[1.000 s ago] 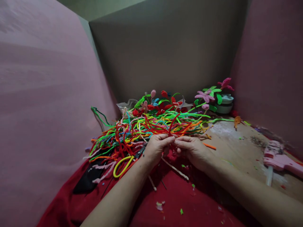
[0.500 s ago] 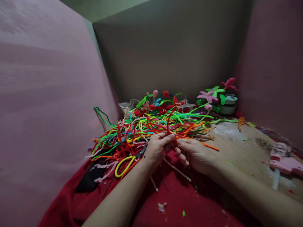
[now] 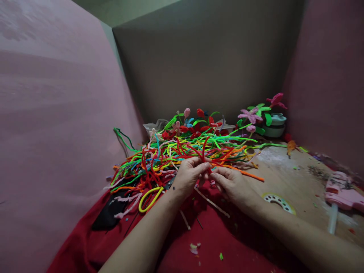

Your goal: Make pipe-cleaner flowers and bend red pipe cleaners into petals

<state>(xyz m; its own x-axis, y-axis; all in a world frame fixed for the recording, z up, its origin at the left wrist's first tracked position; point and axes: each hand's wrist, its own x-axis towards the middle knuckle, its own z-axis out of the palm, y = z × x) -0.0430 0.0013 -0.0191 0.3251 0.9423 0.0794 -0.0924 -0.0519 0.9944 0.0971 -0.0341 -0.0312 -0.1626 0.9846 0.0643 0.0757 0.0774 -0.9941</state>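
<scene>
Left of the fingers [image 3: 201, 167], yellow-handled scissors [image 3: 160, 189] lie by a pile [image 3: 167, 151] of fuzzy stems stretching past the fingertips. L hand [image 3: 186, 177] pinches a red stem [image 3: 204, 149] w/ thumb + index closed, stem poking up btwn hands; R hand [image 3: 233, 186], just beside, also pinches it lower down, exact grip unclear. Farther R of the fingers: holed white disc [image 3: 280, 202], then pink glue gun [image 3: 342, 189].

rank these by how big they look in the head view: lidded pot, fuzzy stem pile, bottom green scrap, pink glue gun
1. Fuzzy stem pile
2. Pink glue gun, partly out of frame
3. Lidded pot
4. Green scrap
</scene>
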